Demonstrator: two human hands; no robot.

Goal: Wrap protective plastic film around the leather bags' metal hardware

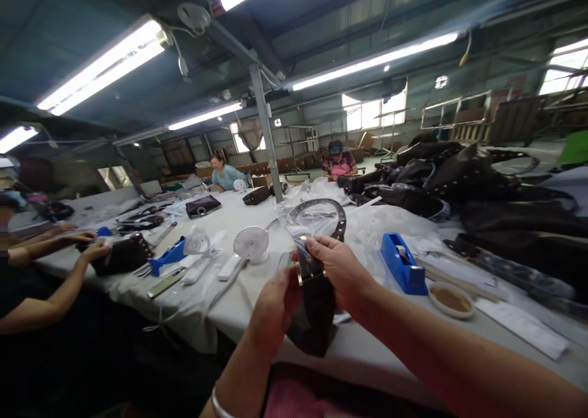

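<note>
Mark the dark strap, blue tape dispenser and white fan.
dark strap [316,307], head view, body below buckle.
blue tape dispenser [401,273], head view, side wall.
white fan [251,241], head view, round grille.

Dark brown strap [316,307], leather-like, smooth with a dull sheen; brass-coloured metal buckle [311,277] on it, shiny; thin clear plastic wrap [294,219] over its studded loop, crinkled and glossy; white cloth over the desk [193,320], matt and creased; blue tape dispenser [402,262] of glossy hard plastic; small white plastic fan [251,243]; heap of black bags [459,179], leather-like, faintly shiny, set with metal studs; silvery metal bangle [219,407], polished.
</note>
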